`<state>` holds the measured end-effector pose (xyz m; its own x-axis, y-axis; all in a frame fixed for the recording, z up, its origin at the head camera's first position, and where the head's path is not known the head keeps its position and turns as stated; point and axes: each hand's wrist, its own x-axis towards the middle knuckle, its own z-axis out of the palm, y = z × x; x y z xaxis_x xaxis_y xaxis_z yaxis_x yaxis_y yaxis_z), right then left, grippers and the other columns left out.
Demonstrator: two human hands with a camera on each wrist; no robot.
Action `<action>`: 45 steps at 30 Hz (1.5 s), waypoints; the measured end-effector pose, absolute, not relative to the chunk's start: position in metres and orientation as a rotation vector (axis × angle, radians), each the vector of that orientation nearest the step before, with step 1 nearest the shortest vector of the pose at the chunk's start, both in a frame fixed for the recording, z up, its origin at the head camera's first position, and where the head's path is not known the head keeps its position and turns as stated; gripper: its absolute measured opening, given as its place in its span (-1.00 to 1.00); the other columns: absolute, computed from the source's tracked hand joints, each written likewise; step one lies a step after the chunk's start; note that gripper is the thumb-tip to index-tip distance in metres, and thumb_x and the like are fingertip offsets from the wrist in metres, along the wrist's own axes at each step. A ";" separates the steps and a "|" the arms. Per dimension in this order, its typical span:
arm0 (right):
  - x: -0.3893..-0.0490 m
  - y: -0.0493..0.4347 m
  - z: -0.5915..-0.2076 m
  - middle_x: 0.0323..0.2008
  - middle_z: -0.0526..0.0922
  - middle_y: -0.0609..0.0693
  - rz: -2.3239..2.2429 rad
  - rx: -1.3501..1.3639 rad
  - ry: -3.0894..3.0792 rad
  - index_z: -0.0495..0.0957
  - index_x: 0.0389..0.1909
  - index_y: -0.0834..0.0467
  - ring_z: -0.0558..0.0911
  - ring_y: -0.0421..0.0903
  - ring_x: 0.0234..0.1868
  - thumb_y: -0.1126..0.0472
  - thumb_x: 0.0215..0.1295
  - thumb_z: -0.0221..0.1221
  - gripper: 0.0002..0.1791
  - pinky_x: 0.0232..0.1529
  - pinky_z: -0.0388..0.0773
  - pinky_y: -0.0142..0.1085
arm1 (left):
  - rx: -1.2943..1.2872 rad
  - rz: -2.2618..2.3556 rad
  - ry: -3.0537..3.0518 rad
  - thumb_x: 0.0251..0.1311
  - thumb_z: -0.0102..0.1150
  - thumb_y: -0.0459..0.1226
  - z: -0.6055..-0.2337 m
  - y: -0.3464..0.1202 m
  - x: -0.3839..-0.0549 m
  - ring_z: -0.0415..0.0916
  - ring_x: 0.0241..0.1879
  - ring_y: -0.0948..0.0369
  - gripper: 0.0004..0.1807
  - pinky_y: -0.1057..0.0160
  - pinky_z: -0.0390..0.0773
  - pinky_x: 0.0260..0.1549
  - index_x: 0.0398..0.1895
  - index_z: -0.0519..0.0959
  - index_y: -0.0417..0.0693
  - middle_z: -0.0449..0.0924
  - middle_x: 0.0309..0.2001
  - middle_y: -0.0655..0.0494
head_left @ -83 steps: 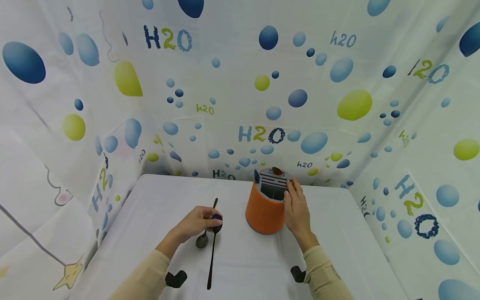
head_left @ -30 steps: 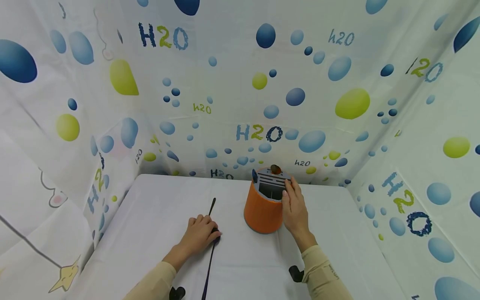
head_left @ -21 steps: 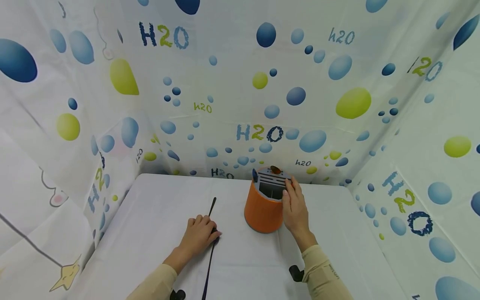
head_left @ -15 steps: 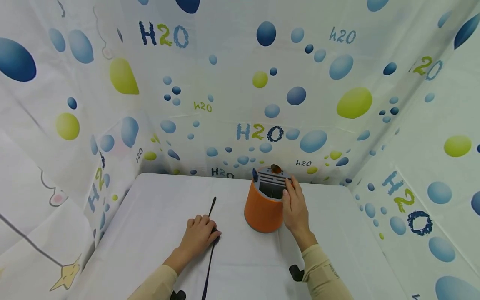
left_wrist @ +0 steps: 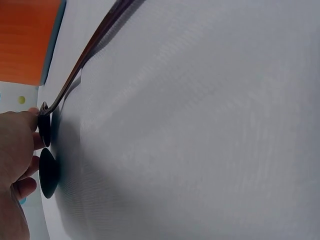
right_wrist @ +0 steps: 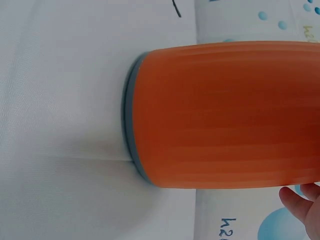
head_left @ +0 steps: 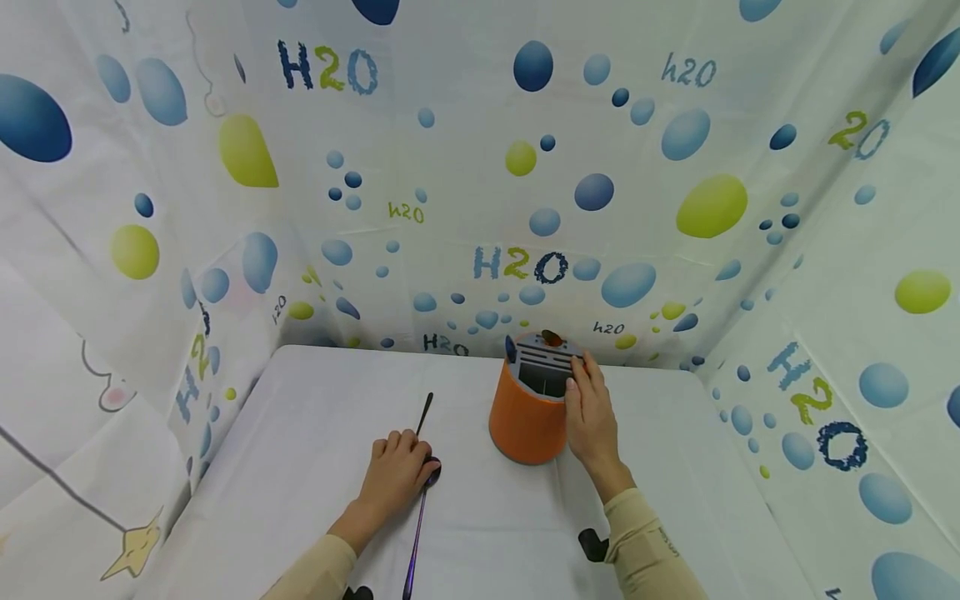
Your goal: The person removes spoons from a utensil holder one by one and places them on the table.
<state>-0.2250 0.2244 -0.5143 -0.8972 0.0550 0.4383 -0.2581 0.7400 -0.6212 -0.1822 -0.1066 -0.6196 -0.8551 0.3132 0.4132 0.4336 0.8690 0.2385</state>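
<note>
Two long-handled dark spoons lie near my left hand (head_left: 393, 475) on the white-covered table. The near spoon (head_left: 432, 473) has its bowl at my thumb, and its purplish handle runs toward me. Beyond my fingers the far spoon's handle (head_left: 425, 412) points away; the hand covers its bowl from above. In the left wrist view my fingers curl at both bowls, the upper bowl (left_wrist: 45, 131) between thumb and finger, the lower bowl (left_wrist: 48, 173) beside the other fingers. My right hand (head_left: 595, 425) rests with extended fingers against the rim of the upright orange utensil holder (head_left: 525, 429).
The holder has a grey slotted top (head_left: 543, 358) with a dark opening, and a grey base (right_wrist: 129, 115). A small black object (head_left: 592, 546) shows beside the right sleeve. A white curtain (head_left: 450, 167) with blue and green bubble prints surrounds the table.
My left hand moved from pinching the near spoon's purple bowl to lying lower over both spoons. Just now that bowl shows more beside the thumb. The right hand stays at the holder.
</note>
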 end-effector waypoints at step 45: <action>-0.225 0.224 -0.514 0.65 0.11 0.04 1.006 0.141 -2.509 0.24 0.60 0.10 0.26 0.17 0.57 -0.05 0.70 -0.24 -0.40 0.46 0.30 0.25 | -0.526 -0.531 -2.697 0.34 0.35 -0.11 -0.611 -0.111 -0.190 0.35 -0.19 0.08 -0.86 -0.01 0.26 -0.15 -0.25 0.66 0.06 0.50 -0.23 0.09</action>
<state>-0.2246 0.2236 -0.5144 -0.9017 0.0647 0.4276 -0.2486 0.7314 -0.6350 -0.1904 -0.1109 -0.6109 -0.8732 0.2877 0.3934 0.4154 0.8615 0.2920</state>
